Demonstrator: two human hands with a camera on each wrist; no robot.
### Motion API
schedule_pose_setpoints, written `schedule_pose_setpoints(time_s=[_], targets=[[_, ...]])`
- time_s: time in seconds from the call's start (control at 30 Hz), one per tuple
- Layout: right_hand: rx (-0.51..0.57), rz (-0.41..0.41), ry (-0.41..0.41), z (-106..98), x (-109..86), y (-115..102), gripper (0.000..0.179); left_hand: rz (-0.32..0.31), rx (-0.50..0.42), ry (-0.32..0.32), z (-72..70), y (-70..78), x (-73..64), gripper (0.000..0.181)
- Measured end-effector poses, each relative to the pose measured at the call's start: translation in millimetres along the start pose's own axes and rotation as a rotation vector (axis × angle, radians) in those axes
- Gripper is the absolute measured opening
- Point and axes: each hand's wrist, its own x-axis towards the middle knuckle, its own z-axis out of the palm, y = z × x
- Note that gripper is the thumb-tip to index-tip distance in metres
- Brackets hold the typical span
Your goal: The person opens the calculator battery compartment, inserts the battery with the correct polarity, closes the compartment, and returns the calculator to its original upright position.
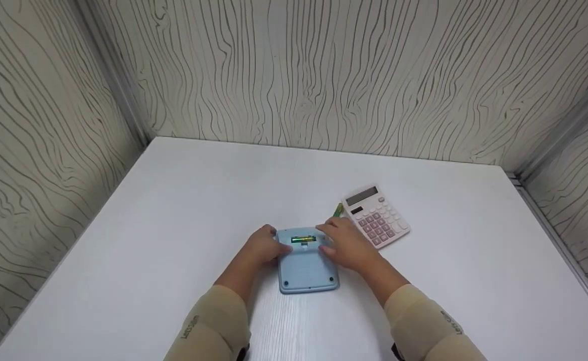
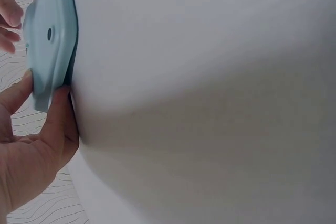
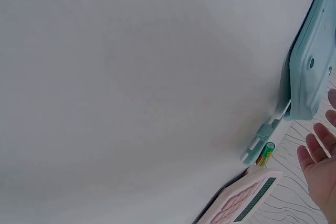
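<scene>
A light blue calculator (image 1: 306,269) lies with its back facing up, its battery slot uncovered. Inside the slot sits a green and gold battery (image 1: 303,239). My left hand (image 1: 263,244) grips the left edge, thumb on the back and fingers at the side, as the left wrist view also shows. Over the upper right corner is my right hand (image 1: 348,244); in the right wrist view its fingers (image 3: 317,148) are spread and hold nothing. Beyond that corner, a blue battery cover (image 3: 259,141) lies beside a second green battery (image 3: 266,153).
A pink calculator (image 1: 377,216) lies face up at the right, close to the loose battery. Everything rests on a white table (image 1: 198,200), with patterned panels (image 1: 294,75) standing behind and along both sides.
</scene>
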Motion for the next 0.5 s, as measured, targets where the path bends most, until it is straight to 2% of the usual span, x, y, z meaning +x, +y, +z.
schedule_pose_setpoints(time_s=[0.23, 0.5], targets=[[0.019, 0.041, 0.019, -10, -7.4, 16, 0.045, 0.006, -0.012, 0.001, 0.6, 0.0, -1.6, 0.065], [0.062, 0.087, -0.067, -11, -18.2, 33, 0.048, 0.004, -0.02, 0.002, 0.4, 0.8, -1.8, 0.065]])
